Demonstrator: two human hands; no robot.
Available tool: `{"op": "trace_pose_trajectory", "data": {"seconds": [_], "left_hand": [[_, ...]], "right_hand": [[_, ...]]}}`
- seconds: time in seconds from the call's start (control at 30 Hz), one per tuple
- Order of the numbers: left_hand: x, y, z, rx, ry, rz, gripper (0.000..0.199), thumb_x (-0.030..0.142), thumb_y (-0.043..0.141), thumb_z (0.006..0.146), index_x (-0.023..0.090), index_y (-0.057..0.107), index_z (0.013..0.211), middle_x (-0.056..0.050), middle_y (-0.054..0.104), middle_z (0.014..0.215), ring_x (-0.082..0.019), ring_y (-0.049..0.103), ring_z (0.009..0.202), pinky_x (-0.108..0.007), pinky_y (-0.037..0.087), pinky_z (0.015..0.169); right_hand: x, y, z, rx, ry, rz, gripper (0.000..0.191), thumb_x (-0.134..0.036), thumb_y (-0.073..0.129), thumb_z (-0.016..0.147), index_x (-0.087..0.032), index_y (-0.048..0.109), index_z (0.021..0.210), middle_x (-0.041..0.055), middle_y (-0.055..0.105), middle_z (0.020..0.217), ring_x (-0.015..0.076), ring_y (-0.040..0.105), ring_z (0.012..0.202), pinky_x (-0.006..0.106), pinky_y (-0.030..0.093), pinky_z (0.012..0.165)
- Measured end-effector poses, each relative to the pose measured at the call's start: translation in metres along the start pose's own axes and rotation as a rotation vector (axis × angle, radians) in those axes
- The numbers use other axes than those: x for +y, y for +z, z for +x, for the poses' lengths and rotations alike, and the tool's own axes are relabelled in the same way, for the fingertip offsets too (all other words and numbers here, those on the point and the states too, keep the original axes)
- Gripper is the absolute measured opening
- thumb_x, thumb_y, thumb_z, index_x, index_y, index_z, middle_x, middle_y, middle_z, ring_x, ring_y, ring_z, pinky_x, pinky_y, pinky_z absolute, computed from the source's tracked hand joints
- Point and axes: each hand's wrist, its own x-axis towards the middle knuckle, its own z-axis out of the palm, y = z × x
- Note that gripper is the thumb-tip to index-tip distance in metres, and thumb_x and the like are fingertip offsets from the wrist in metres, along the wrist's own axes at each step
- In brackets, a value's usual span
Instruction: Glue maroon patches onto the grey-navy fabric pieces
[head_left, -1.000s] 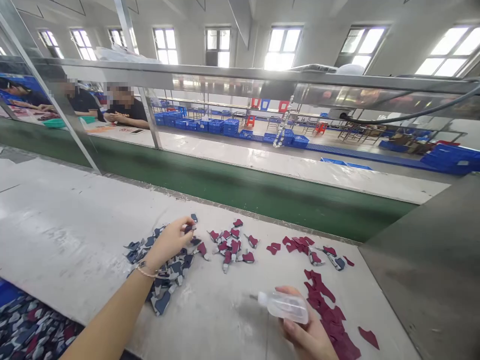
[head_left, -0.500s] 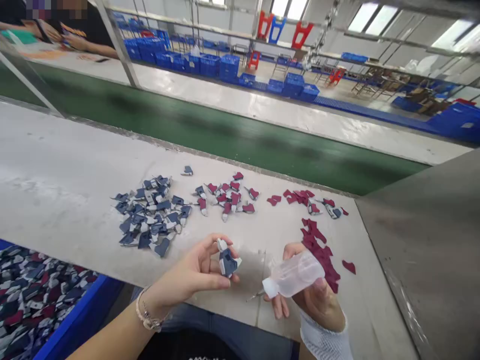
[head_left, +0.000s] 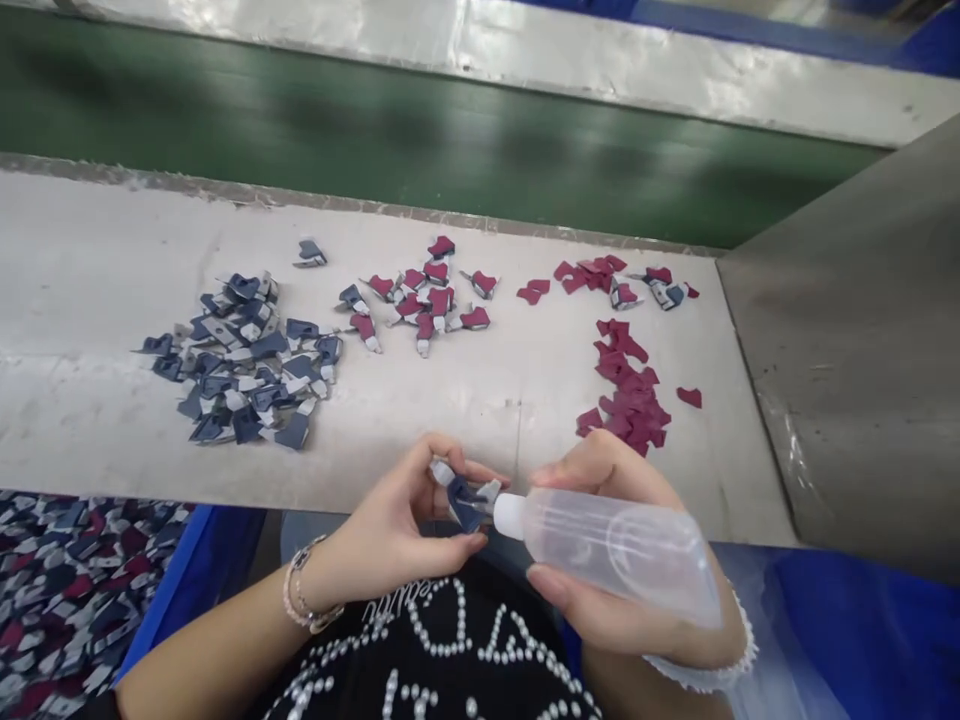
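Note:
Between thumb and fingers, my left hand (head_left: 409, 520) holds a navy and light-grey piece (head_left: 465, 502) above the table's near edge. My right hand (head_left: 622, 540) is wrapped round a translucent squeeze bottle (head_left: 585, 535) with a white cap. The bottle lies nearly level, and its thin nozzle points left and meets the navy face of the piece. A heap of navy-grey pieces (head_left: 255, 365) lies to the left. Pieces with maroon tops (head_left: 439, 300) are grouped in the middle, and loose flat maroon patches (head_left: 630, 390) lie to the right.
A blue crate (head_left: 180, 590) full of mixed pieces stands at the lower left. A metal panel (head_left: 855, 340) rises on the right. Beyond the white table (head_left: 450, 400) runs a green belt (head_left: 375, 150). One navy piece (head_left: 310, 254) lies near the back edge.
The view has tilted down. My right hand has brought the bottle left and turned it, so its nozzle now meets the piece in my left hand.

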Motion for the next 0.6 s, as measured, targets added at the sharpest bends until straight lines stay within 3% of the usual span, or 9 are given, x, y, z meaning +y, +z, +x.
{"op": "trace_pose_trajectory", "data": {"seconds": [0.17,0.37,0.6], "left_hand": [[0.005,0.003,0.001,-0.025,-0.007,-0.085,0.044,0.009,0.074,0.083,0.026,0.04,0.105,0.001,0.066,0.106,-0.005,0.063,0.081,-0.013,0.049,0.071],[0.011,0.004,0.0,-0.003,0.011,-0.063,0.049,0.004,0.077,0.078,0.025,0.041,0.104,0.001,0.068,0.107,-0.003,0.063,0.074,-0.01,0.048,0.066],[0.013,0.005,0.0,-0.006,0.051,-0.069,0.048,0.002,0.075,0.079,0.026,0.042,0.104,0.0,0.069,0.111,-0.006,0.068,0.083,-0.01,0.051,0.068]], "right_hand": [[-0.01,0.014,-0.004,0.072,-0.111,-0.275,0.034,-0.02,0.072,0.07,-0.026,0.045,0.089,-0.0046,0.061,0.067,0.0146,0.06,0.05,0.024,0.045,0.045],[-0.011,0.017,0.0,0.079,-0.164,-0.333,0.032,-0.023,0.07,0.072,-0.027,0.044,0.09,-0.0053,0.06,0.065,0.014,0.061,0.047,0.024,0.045,0.041],[-0.017,0.017,0.002,0.019,-0.193,-0.393,0.036,-0.021,0.071,0.073,-0.028,0.043,0.094,-0.0034,0.063,0.074,0.0161,0.066,0.057,0.026,0.051,0.049]]}}
